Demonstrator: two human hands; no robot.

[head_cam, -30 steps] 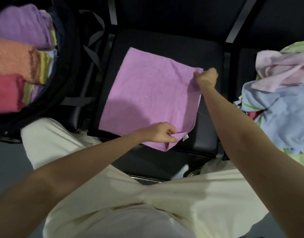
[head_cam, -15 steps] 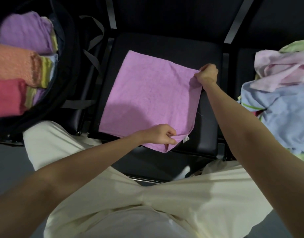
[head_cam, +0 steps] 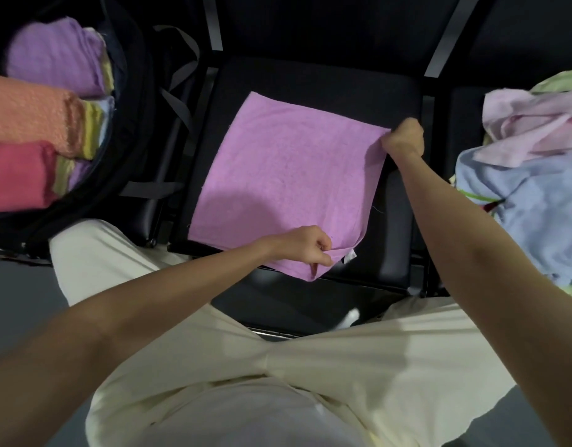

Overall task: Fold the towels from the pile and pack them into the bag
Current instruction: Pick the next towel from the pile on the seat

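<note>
**Both hands on the pink towel, spread across the seat**

The pink towel (head_cam: 288,179) lay open and nearly flat on the black seat (head_cam: 394,246), one near corner hanging just over the front edge. The left hand (head_cam: 305,245) had its fingers curled tight, pinching that near edge right beside a small white tag (head_cam: 351,254). Across the cloth, the right hand (head_cam: 404,137) was closed in a fist around the far right corner, bunching the fabric a little where it gripped. Between the two hands ran the towel's right edge, lifted slightly off the cushion.

Off to the right sat the pile (head_cam: 533,175), loose and crumpled: a pale pink piece on top, a light blue one under it, a strip of green at the edges. It rested on the neighbouring seat, well apart from the spread towel.

On the left stood the dark bag (head_cam: 126,130), wide open, with folded towels packed inside: a purple towel (head_cam: 55,56) at the far end, an orange towel (head_cam: 29,117) in the middle, a red towel (head_cam: 17,175) nearest. Thin yellow and pale layers showed at their ends, probably more folded towels, though the view was too tight to be sure. Grey straps (head_cam: 178,101) trailed from the bag toward the seat.
</note>
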